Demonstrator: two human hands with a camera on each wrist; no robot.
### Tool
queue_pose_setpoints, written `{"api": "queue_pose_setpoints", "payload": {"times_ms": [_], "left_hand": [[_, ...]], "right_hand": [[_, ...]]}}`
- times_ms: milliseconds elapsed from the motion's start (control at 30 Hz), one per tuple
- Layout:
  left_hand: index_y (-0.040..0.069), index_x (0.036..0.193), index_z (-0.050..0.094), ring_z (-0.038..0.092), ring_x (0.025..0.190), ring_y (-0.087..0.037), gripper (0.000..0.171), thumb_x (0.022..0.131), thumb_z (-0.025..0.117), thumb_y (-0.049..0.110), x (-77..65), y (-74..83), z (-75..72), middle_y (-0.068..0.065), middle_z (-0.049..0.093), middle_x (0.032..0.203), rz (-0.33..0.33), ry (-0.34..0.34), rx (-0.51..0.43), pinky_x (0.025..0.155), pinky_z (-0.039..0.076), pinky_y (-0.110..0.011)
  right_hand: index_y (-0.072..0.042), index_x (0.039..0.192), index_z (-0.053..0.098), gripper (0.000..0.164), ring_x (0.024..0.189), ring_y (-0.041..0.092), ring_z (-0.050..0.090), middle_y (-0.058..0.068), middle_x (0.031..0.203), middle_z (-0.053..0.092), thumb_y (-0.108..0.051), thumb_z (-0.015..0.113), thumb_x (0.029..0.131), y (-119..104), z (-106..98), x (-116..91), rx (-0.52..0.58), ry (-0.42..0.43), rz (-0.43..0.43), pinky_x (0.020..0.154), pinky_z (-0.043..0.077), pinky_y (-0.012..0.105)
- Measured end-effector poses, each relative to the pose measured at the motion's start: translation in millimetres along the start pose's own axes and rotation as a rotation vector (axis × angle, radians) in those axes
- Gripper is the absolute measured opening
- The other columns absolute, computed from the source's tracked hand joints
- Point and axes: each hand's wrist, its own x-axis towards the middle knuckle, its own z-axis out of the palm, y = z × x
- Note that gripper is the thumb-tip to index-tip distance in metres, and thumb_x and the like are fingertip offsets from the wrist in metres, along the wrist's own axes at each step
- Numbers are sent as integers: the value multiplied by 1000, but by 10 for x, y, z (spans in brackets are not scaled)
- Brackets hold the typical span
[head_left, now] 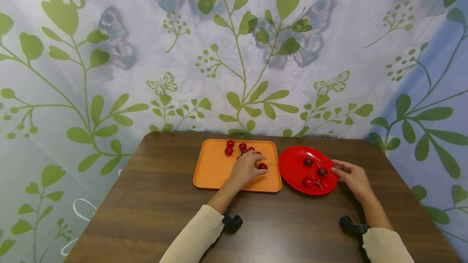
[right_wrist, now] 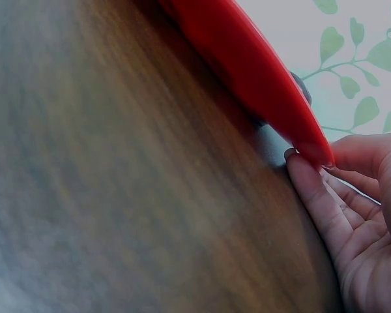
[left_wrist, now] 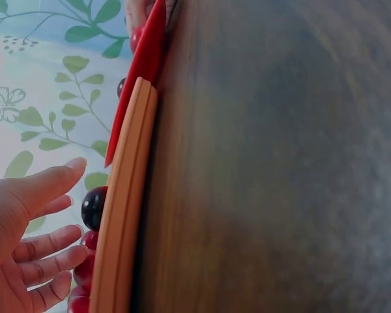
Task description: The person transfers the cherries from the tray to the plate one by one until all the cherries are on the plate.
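My left hand (head_left: 245,169) hovers over the orange tray (head_left: 212,169), thumb and fingers spread around a dark red cherry (head_left: 263,166). In the left wrist view a gap shows between the thumb and that cherry (left_wrist: 93,208). Several more cherries (head_left: 229,151) lie toward the tray's back, some hidden behind the hand. To the right is a red plate (head_left: 290,167) bearing several stemmed cherries (head_left: 322,171). My right hand (head_left: 354,180) pinches the plate's right rim between thumb and finger. In the right wrist view, that red rim (right_wrist: 247,72) stands a little off the table.
Tray and plate sit side by side near the back of a brown wooden table (head_left: 153,198). Behind the table hangs a cloth (head_left: 204,104) printed with leaves and butterflies. Black devices (head_left: 232,223) are strapped at both wrists.
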Motion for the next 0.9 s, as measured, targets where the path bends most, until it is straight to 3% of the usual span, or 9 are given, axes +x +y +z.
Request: {"api": "queue_pose_setpoints", "payload": {"times_ms": [233,500,900], "left_hand": [[19,112,80,59,83,-9,37,81,87,37,9,-17,18,1,69,96,-18,-7,35,73,52,-23],[22,105,81,67,89,-14,31,82,86,41,22,-28,41,5,74,101,12,-12,198,77,56,-29],[26,107,81,66,88,-14,32,80,86,43,15,-28,35,7,75,100,6,-51,254,74,55,-28]], "right_hand": [[7,141,53,57,84,-1,65,-21,96,66,-28,68,99,15,-21,2,-9,2,-10,71,58,23],[6,142,53,58,84,-1,65,-17,98,67,-29,68,99,3,-8,-7,-10,1,10,72,58,23],[7,142,53,58,84,-1,65,-18,97,67,-29,68,99,-6,1,-7,-6,5,12,72,58,23]]}}
